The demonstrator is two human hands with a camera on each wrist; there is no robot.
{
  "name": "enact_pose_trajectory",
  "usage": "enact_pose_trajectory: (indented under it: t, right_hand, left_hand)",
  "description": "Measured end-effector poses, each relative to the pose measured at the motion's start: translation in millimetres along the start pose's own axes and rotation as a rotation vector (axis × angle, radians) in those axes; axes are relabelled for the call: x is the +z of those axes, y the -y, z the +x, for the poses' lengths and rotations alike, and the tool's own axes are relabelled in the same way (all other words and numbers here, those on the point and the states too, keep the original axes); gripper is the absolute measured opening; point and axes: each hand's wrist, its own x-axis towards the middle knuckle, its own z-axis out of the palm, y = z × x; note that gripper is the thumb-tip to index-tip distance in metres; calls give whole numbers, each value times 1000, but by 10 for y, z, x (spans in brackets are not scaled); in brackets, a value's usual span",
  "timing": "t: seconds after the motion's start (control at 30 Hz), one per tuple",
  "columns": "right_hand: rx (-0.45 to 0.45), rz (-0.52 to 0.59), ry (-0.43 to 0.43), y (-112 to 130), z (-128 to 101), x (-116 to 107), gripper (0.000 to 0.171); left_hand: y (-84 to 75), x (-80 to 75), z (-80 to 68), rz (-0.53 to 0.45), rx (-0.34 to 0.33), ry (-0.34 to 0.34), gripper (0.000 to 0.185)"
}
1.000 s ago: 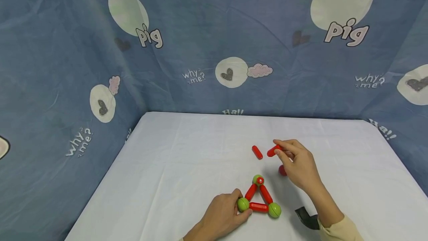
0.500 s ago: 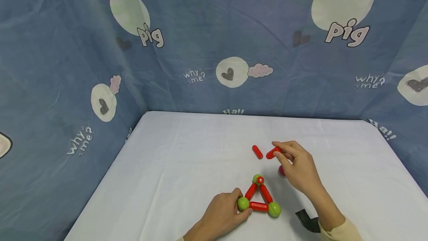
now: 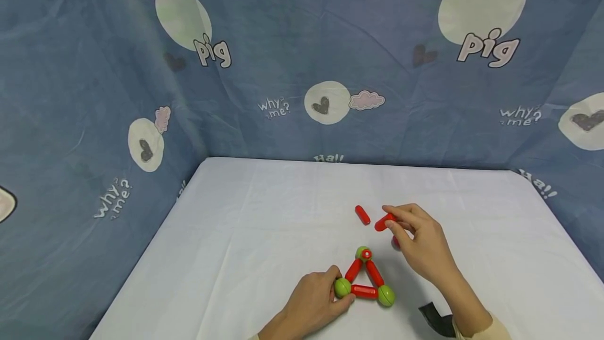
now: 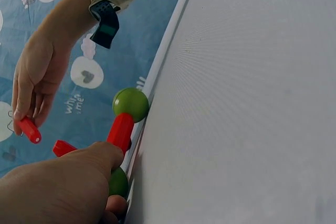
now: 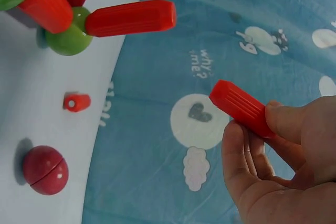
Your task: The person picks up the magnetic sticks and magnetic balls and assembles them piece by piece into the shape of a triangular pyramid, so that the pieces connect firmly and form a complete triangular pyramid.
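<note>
On the table lies a triangle of three red rods (image 3: 365, 291) joined by green balls (image 3: 386, 295). A further red rod (image 5: 131, 18) stands up from its far green ball (image 5: 70, 38). My left hand (image 3: 313, 298) grips the near left green ball (image 3: 342, 287) between thumb and fingers. Held above the table, a loose red rod (image 5: 241, 107) is pinched between the thumb and fingertips of my right hand (image 3: 422, 243). In the left wrist view, my left hand partly covers the triangle, and the right hand with its rod (image 4: 30, 130) shows beyond.
Another red rod (image 3: 362, 215) lies on the white table (image 3: 264, 214) behind the triangle. A dark red ball (image 5: 45, 170) rests there too, half hidden by my right hand in the head view. Blue printed cloth (image 3: 283, 56) hangs around the table's back and sides.
My right hand has come slightly nearer and lower in the head view with the red rod in its fingers. The left hand and the triangle have stayed put.
</note>
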Motion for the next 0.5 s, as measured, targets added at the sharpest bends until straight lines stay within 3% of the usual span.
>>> enact_pose_trajectory:
  t: [0.23,0.5]
  right_hand:
    - [-19,-55,-13,34,-73,-65,34]
    - [-78,-38,-19,67,-177,-140,37]
  left_hand:
    - [2,11,-1,-16,-9,6,32]
    - [-16,1,8,-12,-35,27,33]
